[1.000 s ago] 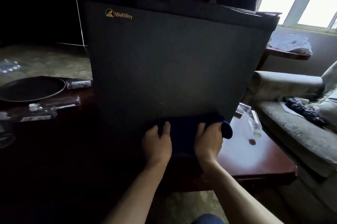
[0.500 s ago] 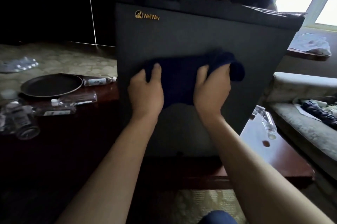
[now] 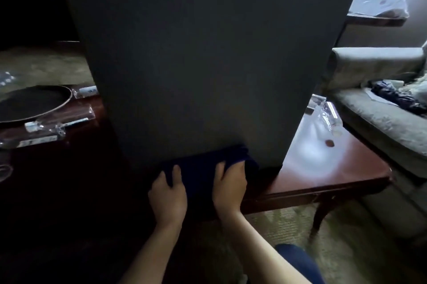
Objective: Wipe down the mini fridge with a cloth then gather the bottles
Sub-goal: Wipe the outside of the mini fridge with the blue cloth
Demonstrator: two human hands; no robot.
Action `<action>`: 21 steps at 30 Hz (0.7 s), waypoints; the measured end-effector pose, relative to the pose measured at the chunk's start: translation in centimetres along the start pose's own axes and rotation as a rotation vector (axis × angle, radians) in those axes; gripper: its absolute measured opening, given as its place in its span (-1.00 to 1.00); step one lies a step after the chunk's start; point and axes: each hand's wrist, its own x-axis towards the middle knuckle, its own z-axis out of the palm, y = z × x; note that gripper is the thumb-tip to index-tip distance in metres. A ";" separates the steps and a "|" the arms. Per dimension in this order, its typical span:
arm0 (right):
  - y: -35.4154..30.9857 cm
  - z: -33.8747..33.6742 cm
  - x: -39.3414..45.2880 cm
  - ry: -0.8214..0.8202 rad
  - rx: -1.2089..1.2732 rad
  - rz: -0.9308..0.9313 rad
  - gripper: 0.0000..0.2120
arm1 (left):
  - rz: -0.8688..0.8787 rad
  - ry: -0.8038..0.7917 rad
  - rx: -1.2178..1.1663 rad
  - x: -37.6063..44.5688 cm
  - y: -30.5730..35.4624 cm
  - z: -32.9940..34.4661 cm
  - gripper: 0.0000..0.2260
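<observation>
Grip, left hand point(image 3: 168, 193): fingers spread fairly straight, pressing flat on the cloth point(image 3: 208, 163); not curled round it.
Grip, right hand point(image 3: 228, 185): pressing the same cloth; fingertips curl into a fold at its upper edge, so it holds the cloth as well as pushes it.
Cloth: dark blue, bunched, flat against the bottom edge of the mini fridge point(image 3: 203, 64) door, at 6 o'clock on the door face.
Fridge: dark, upright on the wooden table point(image 3: 323, 175), filling most of the view; top is out of frame.
Bottles: clear ones lying on the table at 9 o'clock of the fridge point(image 3: 44, 126), one more point(image 3: 329, 115) at 3 o'clock beside the fridge's right side.
Other: round dark tray point(image 3: 32, 103) at 9 o'clock; sofa point(image 3: 381, 122) at 3 o'clock.
Step (judgement): wiping the door front; bottles not yet gathered.
Technique (judgement): keep both palms flat with even pressure, overlap passes, carry the cloth right to the bottom lip and side edges, refold when soiled.
</observation>
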 end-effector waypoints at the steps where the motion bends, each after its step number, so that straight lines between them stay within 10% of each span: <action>1: 1.0 -0.3 0.4 0.000 -0.028 0.027 -0.78 | -0.015 -0.023 0.011 -0.1 -0.2 0.7 -0.42; 21: 6.7 -9.3 9.4 0.018 0.000 0.432 -0.81 | -0.149 -0.170 -0.089 -3.2 2.6 13.6 -0.69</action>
